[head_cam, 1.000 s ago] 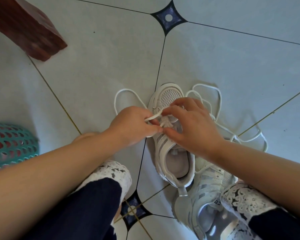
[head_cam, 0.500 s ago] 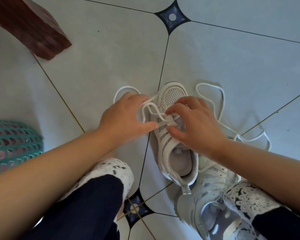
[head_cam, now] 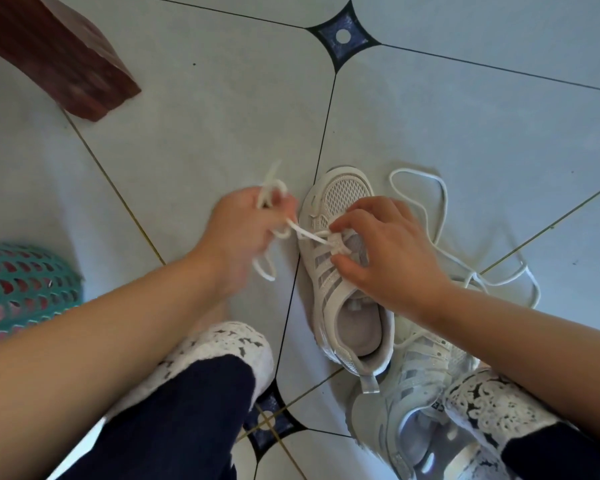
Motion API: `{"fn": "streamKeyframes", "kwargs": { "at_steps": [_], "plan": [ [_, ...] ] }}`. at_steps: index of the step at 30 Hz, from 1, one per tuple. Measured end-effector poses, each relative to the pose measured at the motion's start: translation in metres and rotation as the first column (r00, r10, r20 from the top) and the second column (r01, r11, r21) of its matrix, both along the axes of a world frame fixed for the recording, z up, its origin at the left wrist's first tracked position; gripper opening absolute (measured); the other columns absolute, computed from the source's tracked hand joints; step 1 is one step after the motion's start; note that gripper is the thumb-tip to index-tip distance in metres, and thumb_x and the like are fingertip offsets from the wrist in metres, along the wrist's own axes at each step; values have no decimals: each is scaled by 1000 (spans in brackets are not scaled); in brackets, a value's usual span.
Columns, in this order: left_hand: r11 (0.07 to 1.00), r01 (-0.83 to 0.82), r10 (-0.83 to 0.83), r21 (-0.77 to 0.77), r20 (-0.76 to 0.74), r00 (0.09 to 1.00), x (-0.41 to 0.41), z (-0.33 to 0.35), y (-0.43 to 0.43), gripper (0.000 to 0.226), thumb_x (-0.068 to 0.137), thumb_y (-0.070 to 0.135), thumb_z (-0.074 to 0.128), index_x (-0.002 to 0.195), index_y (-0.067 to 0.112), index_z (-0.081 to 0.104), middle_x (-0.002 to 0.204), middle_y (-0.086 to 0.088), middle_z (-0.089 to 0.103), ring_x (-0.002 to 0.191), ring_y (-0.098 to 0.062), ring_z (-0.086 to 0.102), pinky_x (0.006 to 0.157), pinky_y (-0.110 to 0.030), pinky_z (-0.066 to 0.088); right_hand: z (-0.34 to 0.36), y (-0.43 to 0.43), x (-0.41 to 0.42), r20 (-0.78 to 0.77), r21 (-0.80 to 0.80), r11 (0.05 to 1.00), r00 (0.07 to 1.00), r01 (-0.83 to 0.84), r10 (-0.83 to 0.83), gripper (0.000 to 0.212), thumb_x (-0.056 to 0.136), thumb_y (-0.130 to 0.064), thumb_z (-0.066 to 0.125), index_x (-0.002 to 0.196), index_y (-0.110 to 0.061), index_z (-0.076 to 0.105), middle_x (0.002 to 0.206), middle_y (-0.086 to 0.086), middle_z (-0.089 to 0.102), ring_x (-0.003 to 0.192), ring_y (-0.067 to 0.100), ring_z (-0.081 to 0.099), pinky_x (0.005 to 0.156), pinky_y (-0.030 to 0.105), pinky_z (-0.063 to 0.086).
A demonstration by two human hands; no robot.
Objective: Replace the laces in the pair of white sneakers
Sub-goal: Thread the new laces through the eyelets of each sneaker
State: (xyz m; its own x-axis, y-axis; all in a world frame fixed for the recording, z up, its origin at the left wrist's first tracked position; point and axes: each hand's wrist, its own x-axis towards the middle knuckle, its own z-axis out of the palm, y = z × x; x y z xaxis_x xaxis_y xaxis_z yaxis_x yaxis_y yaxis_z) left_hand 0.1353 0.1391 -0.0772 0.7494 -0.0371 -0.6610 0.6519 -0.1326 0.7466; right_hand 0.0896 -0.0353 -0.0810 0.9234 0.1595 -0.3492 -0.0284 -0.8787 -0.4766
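Note:
A white sneaker [head_cam: 340, 199] with grey side stripes stands on the floor, toe pointing away from me. My left hand [head_cam: 243, 233] grips a white lace [head_cam: 303, 232] to the left of the shoe, and the lace runs taut from the hand to the shoe's eyelets. My right hand [head_cam: 388, 251] rests on the shoe's tongue area, with thumb and fingertips pinching at the eyelets where the lace passes through. The second white sneaker [head_cam: 413, 386] lies near my right knee, partly hidden by my right arm.
The rest of the white lace [head_cam: 437, 202] lies in loose loops on the tiled floor [head_cam: 222, 116] right of the shoe. A teal mesh basket [head_cam: 25, 289] stands at the left edge. A red-brown wooden furniture leg [head_cam: 63, 60] is at the top left. My knees frame the bottom.
My left hand has pulled the lace leftward, away from the shoe, drawing it through the eyelet. The loose loop left of the shoe has gathered into that hand. My right hand stays at the eyelets.

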Motion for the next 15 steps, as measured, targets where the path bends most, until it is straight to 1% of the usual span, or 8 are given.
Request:
{"fn": "streamKeyframes", "kwargs": {
  "at_steps": [1,2,4,5,8,10,13,15],
  "plan": [
    [999,-40,40,22,6,999,7,3,14,19,85,6,60,67,13,60,49,4,48,31,1,29,32,-11,22,0,0,0,0,-3,1000,1000,-3,3,38,76,-39,62,111,-27,61,121,-1,51,120,23,40,100,37,29],
    [995,-11,7,96,43,999,11,5,28,18,84,8,61,67,12,61,45,6,48,31,0,29,32,-12,22,1,0,0,0,-9,1000,1000,-8,8,38,76,-40,61,112,-27,61,121,-2,50,120,22,39,101,37,28],
    [942,172,-205,289,89,975,11,8,45,11,81,12,66,71,10,65,44,9,53,34,0,39,37,-9,30,1,0,1,-4,-14,1000,1000,-12,11,39,76,-41,60,113,-28,60,122,-2,50,121,21,38,100,36,28],
    [903,275,-311,329,61,948,7,9,45,7,80,15,68,76,9,67,50,7,58,39,1,45,42,-9,35,1,0,1,-6,-12,1000,1000,-8,8,39,76,-40,61,113,-28,60,122,-2,50,121,21,38,100,36,28],
    [770,546,-565,330,-44,824,-6,2,22,27,72,38,71,84,14,68,74,-5,67,60,-9,57,60,-23,46,1,0,0,-4,-7,1000,1000,-2,2,39,76,-38,62,113,-26,61,121,-1,50,120,23,39,100,36,28],
    [693,625,-656,359,-47,754,-6,-2,2,33,63,52,70,75,22,65,66,5,62,56,-2,53,55,-18,43,1,0,0,5,-14,1000,1000,-4,4,39,76,-38,64,112,-24,61,121,0,51,119,24,41,100,37,30],
    [577,673,-751,462,-23,660,2,-8,-16,27,68,45,72,63,24,56,60,7,54,55,-7,50,53,-27,38,0,1,0,10,-13,1000,1000,-4,5,40,77,-40,65,112,-21,62,121,2,52,118,25,42,99,38,31],
    [567,689,-773,451,3,634,6,-11,-20,28,74,32,72,56,23,52,54,7,48,52,-7,45,51,-24,34,0,1,0,12,-8,1000,1000,-4,4,40,77,-41,62,112,-22,62,121,2,52,117,25,42,99,38,31]
  ]
}}
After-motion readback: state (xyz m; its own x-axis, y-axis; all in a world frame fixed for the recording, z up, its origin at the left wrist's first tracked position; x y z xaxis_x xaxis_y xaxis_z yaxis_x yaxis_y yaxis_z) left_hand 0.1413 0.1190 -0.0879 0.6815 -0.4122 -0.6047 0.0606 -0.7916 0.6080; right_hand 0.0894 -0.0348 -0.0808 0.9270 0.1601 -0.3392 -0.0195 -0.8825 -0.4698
